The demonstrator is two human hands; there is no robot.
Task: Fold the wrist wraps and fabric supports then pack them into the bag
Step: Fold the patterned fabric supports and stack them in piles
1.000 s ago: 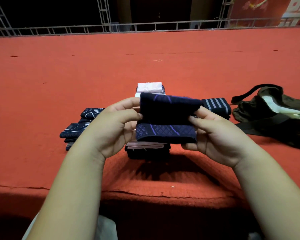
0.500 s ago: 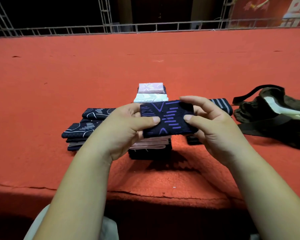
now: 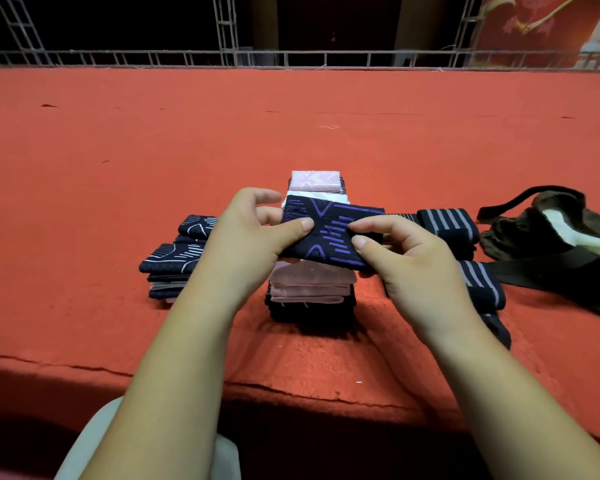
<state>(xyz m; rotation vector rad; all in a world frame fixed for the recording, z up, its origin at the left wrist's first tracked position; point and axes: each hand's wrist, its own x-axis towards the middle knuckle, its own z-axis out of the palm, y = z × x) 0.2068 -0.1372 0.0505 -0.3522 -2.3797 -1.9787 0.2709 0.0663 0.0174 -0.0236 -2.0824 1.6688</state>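
Observation:
A folded navy wrap with purple markings (image 3: 329,230) is held flat just above a central stack of pink and black folded supports (image 3: 310,289). My left hand (image 3: 253,240) pinches its left edge, thumb on top. My right hand (image 3: 402,258) pinches its right end the same way. Behind the stack lies a pale pink folded piece (image 3: 316,181). A pile of navy wraps with white lines (image 3: 177,251) sits to the left. Dark wraps with grey stripes (image 3: 447,223) lie to the right. The olive bag (image 3: 551,233) lies open at far right.
Everything rests on a red carpeted platform (image 3: 291,126) whose front edge (image 3: 291,389) runs just before my forearms. A metal truss railing (image 3: 291,58) borders the far side. The bag's dark strap (image 3: 534,271) trails toward the striped wraps.
The navy wrap was doubled over in front of me, then turned flat with its purple pattern up. Both hands carried it forward and down over the central stack.

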